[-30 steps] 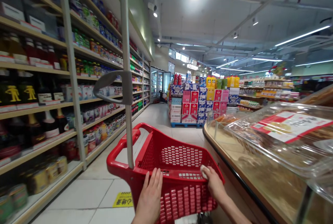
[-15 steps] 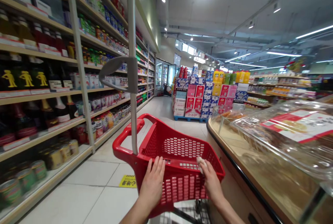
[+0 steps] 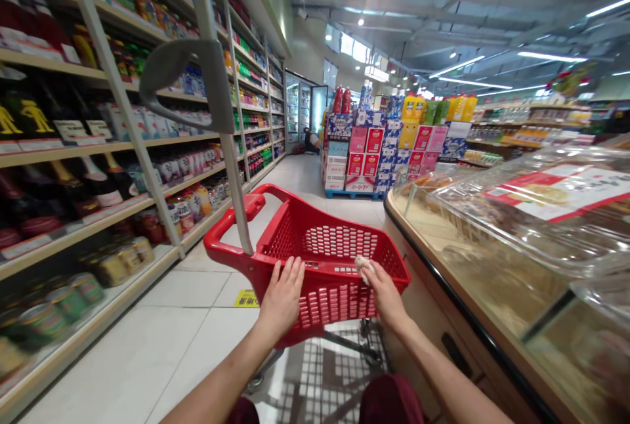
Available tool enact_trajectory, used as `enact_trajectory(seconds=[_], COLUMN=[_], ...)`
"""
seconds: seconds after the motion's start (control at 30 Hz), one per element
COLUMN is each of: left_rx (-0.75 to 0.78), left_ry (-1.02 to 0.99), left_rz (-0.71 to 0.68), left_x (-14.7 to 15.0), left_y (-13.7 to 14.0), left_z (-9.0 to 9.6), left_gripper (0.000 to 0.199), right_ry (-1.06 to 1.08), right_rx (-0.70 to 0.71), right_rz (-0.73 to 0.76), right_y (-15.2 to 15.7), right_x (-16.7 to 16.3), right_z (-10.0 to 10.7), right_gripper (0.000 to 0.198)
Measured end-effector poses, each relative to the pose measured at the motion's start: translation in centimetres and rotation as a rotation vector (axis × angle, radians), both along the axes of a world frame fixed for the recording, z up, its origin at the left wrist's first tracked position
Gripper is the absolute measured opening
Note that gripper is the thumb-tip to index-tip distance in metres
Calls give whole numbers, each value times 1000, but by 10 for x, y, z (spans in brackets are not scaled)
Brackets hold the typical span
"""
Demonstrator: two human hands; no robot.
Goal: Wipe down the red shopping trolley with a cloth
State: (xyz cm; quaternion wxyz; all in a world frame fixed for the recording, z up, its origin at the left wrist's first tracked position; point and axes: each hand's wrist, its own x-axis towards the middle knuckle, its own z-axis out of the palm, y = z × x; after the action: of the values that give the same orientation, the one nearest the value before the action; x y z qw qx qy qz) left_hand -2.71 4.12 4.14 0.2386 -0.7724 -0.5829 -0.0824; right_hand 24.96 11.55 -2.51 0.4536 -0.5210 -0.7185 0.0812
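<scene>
A red plastic shopping cart point(image 3: 329, 293) with perforated sides stands in front of me. My left hand point(image 3: 283, 293) rests on its near rim, fingers stretched out and lying flat. Farther right, my right hand point(image 3: 381, 286) is closed around a crumpled white wipe point(image 3: 364, 266), pressed against the same rim. The wipe's exact material is hard to tell. A grey pole point(image 3: 239, 194) with a looped grey handle point(image 3: 187, 86) rises from the cart's left end.
Shelves of bottles and cans point(image 3: 113, 181) line the left side. Along the right runs a wooden display counter point(image 3: 472, 319) with clear plastic packages point(image 3: 541, 194). Stacked drink boxes point(image 3: 364, 155) stand ahead on a blue pallet. A yellow floor sticker point(image 3: 246, 298) lies beside the cart.
The cart and both hands now appear higher and slightly left in view, as the camera tilts down. More of the cart's wheels, my forearms and my legs show. The hands keep their places on the rim.
</scene>
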Motion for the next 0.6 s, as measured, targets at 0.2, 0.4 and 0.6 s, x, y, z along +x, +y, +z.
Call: enact_trajectory(seconds=[0.2, 0.4, 0.6], left_rx=[52, 84, 67], left_ry=[-10, -8, -22], left_rz=[18, 3, 22], left_x=[2, 2, 4], left_y=[0, 1, 1], left_z=[-4, -7, -7], left_gripper=[57, 57, 56], right_ry=[-81, -159, -136], right_rx=[-3, 71, 79], right_rz=[-168, -37, -91], right_y=[4, -1, -8], right_x=[18, 12, -5], right_z=[-3, -5, -1], right_gripper=[44, 45, 47])
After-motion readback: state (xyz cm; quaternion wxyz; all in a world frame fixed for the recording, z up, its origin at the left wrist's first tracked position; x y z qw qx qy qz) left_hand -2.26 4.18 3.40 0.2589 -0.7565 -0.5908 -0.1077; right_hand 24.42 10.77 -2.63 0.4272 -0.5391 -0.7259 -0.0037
